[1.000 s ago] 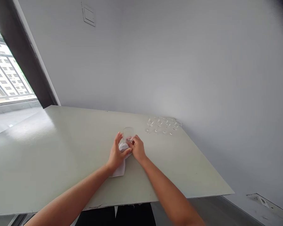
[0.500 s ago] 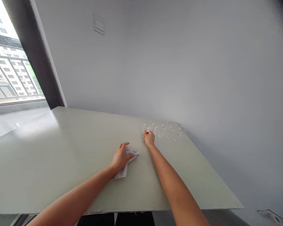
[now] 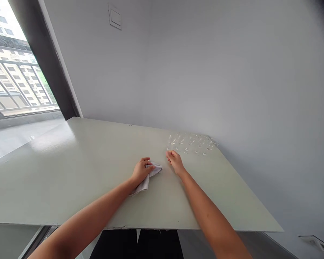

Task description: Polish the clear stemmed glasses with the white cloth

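Note:
My left hand (image 3: 142, 170) is closed on a light grey cloth (image 3: 143, 185), which rests on the pale table (image 3: 97, 172). Part of the cloth sticks out past my thumb, and part hangs back under my wrist. To the right, my right hand (image 3: 175, 160) is just in front of a group of clear glasses (image 3: 190, 141). Its fingers are curled, and whether anything small is between them cannot be made out. Several glasses stand close together near the table's back right corner.
Grey walls rise behind and to the right of the table. A wall switch (image 3: 115, 17) is high at the left. Beyond the dark frame (image 3: 40, 54) at the left is a railing (image 3: 18, 82). My legs are below the front edge.
My right hand has drawn back from the glass at the front left of the group, where its fingers were. My left hand still holds the cloth. The camera view has shifted slightly.

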{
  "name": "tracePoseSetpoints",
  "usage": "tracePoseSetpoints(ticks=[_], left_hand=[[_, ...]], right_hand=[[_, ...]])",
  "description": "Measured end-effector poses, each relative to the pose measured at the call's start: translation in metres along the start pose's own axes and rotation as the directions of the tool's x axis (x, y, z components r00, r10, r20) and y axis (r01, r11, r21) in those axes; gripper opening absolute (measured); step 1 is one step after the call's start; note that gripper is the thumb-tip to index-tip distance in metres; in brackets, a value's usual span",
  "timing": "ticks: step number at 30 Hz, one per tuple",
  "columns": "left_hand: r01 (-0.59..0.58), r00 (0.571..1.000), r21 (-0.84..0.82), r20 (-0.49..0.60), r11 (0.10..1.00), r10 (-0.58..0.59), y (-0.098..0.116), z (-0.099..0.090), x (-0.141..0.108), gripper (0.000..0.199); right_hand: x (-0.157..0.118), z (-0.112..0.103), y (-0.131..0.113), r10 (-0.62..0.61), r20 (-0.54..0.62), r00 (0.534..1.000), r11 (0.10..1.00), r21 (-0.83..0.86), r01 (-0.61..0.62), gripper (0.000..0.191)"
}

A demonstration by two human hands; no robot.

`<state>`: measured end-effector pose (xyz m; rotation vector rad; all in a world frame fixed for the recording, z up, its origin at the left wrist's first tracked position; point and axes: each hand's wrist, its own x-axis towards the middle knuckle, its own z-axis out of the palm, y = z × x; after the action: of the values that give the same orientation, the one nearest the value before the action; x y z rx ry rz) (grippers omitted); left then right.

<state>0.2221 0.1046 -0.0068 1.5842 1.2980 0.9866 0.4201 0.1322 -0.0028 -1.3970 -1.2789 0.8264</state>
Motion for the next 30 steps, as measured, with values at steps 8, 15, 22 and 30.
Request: tracePoseSetpoints(ticks=[8,15,22,30], left_hand=[[-0.039,0.985,-0.005,0.170,0.999,0.040,0.008,-0.021,0.006,0.017],[-0.455,0.862,0.553,0.079,0.698,0.500,0.056,-0.037,0.025,0.027],[-0.471,0.757,0.687,-0.006,0.553,0.653,0.058,-0.072,0.024,0.030],[-0.379,0.893,0.595,0.036,0.709,0.448,0.010,-0.046,-0.001,0.038]], right_hand=[[-0.032,0.004,-0.018,-0.142,0.313,0.939,0.982,-0.073,0.172,0.017],[-0.044,-0.005,-0.022,-0.581,-0.147,0.800,0.797,-0.303,0.523,0.022],[-0.069,0.009,-0.031,-0.707,0.469,0.530,0.398,-0.355,0.846,0.027],[-0.071,0.020,-0.026,-0.570,0.522,0.635,0.604,-0.258,0.754,0.026]])
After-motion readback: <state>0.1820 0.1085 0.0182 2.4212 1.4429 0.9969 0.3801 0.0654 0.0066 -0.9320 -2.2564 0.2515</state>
